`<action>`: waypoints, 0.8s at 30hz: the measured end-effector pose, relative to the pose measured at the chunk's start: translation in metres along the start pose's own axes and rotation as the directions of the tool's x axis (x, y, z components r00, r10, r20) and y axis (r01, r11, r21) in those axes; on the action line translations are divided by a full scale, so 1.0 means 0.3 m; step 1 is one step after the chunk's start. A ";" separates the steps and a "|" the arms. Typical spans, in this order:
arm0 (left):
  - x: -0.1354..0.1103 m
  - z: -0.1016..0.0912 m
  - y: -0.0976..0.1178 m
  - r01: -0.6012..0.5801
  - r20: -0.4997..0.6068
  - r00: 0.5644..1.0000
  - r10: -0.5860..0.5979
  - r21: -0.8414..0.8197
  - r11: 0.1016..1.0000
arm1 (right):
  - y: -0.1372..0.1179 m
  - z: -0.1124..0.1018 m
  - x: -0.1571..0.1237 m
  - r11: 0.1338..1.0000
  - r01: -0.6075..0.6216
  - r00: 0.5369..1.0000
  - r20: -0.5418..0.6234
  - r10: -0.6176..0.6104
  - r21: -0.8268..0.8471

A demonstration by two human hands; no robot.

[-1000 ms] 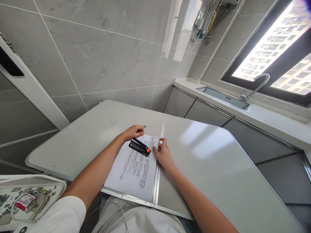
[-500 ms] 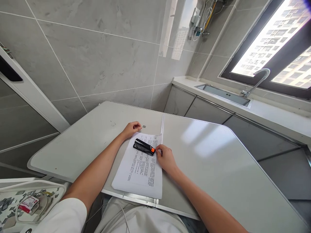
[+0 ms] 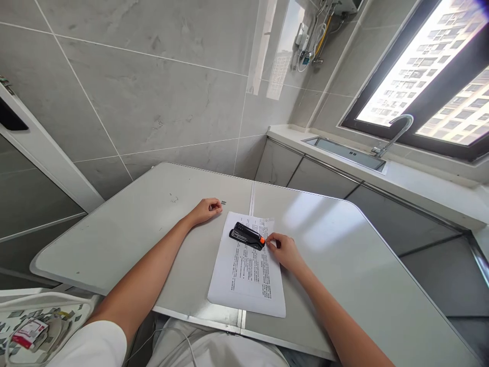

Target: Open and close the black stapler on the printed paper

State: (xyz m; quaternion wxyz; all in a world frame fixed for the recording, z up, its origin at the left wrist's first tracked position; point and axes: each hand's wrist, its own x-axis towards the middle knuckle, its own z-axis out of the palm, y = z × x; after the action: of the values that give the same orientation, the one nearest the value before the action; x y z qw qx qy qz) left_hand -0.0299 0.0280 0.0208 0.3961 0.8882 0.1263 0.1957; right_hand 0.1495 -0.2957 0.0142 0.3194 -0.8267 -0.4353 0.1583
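A black stapler with an orange end lies across the upper part of the printed paper. The paper rests aslant over the table's seam; whether it is one sheet or more, I cannot tell. My right hand pinches the paper's right edge, its fingertips close beside the stapler's orange end. To the left, apart from the paper, my left hand rests on the table with its fingers curled in and nothing visible in them. Just beyond its fingertips lie small dark strips that look like staples.
The pale folding table stands against a grey tiled wall. At right are a counter with a sink, a faucet and a window. A white basket holding a red and white box is at lower left.
The paper has slid to the right with the stapler on it, along with my right hand. My left hand stays near the small dark strips, now apart from the paper. The view has shifted slightly.
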 end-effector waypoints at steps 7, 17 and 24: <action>-0.012 0.033 0.060 -0.228 0.235 0.948 0.213 0.039 0.973 | -0.084 -0.028 0.013 0.975 0.210 0.932 -0.316 -0.177 0.072; -0.024 0.087 0.137 -0.318 0.443 0.861 0.250 0.084 0.944 | -0.094 0.067 0.036 0.930 0.363 0.932 0.007 -0.363 0.055; -0.009 0.080 0.105 -0.305 0.444 0.855 0.268 0.012 0.952 | -0.045 -0.023 0.057 0.933 0.207 0.950 0.166 -0.264 0.296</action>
State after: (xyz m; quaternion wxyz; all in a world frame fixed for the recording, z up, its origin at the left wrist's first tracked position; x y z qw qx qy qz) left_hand -0.0193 -0.0091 0.0292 0.3438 0.9336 -0.0916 0.0427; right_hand 0.1545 -0.2788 0.0286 0.4017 -0.6955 -0.5358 0.2607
